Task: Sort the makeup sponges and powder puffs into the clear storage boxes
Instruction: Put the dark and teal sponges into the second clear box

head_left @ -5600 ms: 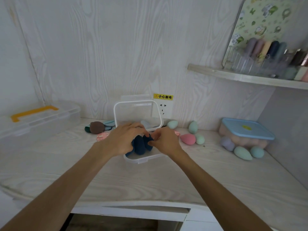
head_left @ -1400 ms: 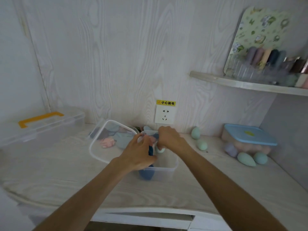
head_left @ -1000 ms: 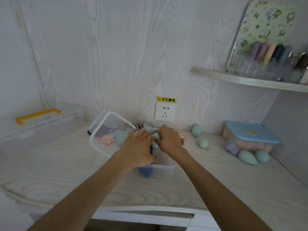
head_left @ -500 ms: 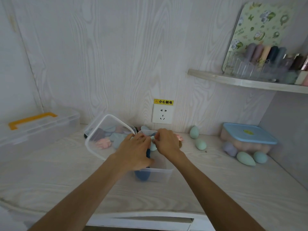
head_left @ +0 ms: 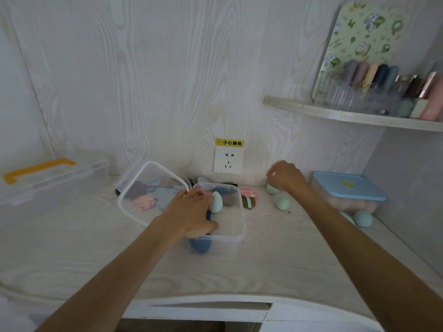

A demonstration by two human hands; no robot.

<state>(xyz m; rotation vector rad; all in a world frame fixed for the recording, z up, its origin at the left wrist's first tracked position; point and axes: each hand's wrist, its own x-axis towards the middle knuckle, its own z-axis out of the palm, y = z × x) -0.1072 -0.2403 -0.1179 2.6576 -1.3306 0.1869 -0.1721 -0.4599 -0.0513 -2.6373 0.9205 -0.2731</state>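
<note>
A mint egg-shaped sponge (head_left: 217, 202) stands in the clear box (head_left: 236, 233), touching the left hand's (head_left: 191, 215) curled fingers. The right hand (head_left: 286, 177) curls over another mint sponge (head_left: 271, 189) by the wall.

Alcove in pale wood-grain panelling: back wall (head_left: 148, 80) at 12 o'clock, side wall (head_left: 407, 188) in plainer grey at 3 o'clock. Desktop (head_left: 72, 255) of matching pale grain, with a white, curved front edge at 6 o'clock. White wall socket (head_left: 228, 161) at 12 o'clock, yellow warning sticker (head_left: 229, 142) directly above. Curved corner shelf (head_left: 335, 115) at 2 o'clock. Light soft, dim, even.
</note>
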